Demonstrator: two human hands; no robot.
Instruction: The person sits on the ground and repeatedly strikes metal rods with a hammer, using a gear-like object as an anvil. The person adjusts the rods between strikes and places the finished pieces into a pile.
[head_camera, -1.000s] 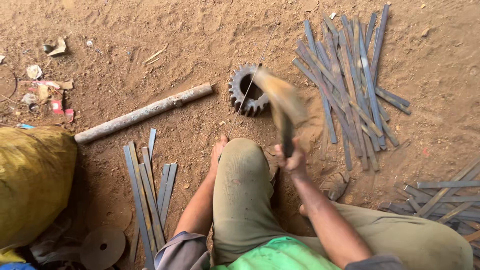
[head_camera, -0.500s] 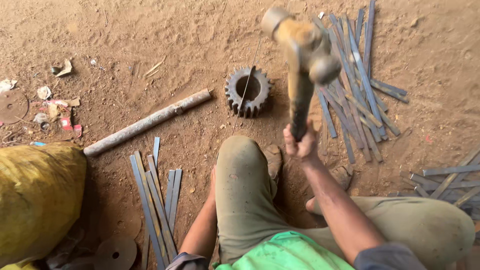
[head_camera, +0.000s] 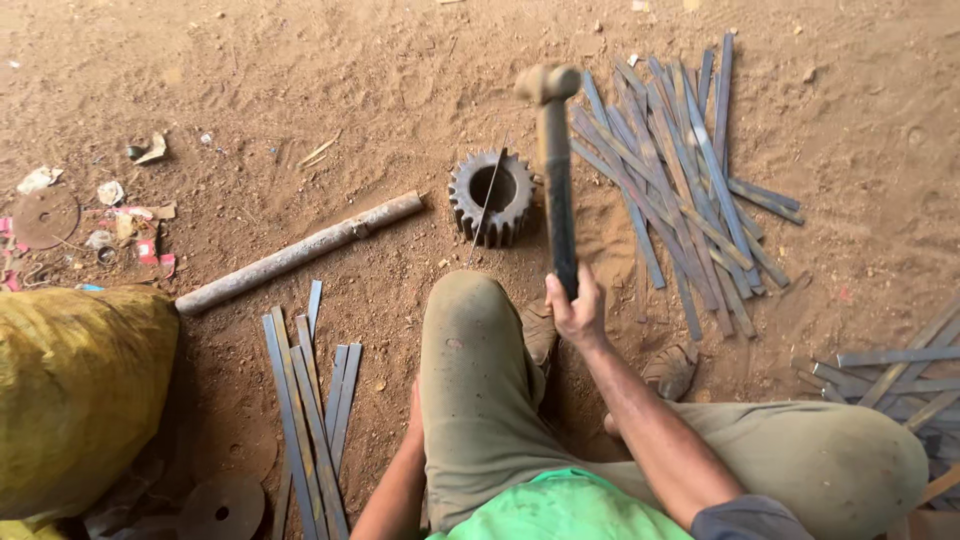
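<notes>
My right hand (head_camera: 575, 312) grips the dark handle of a hammer (head_camera: 556, 180), held upright with its head above the ground to the right of a toothed steel gear (head_camera: 490, 195). The gear lies flat on the dirt in front of my left knee. A thin metal strip (head_camera: 476, 240) lies across the gear, its near end running toward my knee. My left forearm (head_camera: 395, 480) reaches down behind the left knee, and the hand itself is hidden there.
A round metal bar (head_camera: 300, 250) lies left of the gear. Flat metal strips are piled at the right (head_camera: 690, 180), at the lower left (head_camera: 310, 400) and at the right edge (head_camera: 900, 370). A yellow sack (head_camera: 75, 390), metal discs (head_camera: 222, 508) and litter lie at the left.
A second ago the hammer was low and blurred by the gear. It then rose high toward the camera, and now its head is farther out, above the ground by the gear.
</notes>
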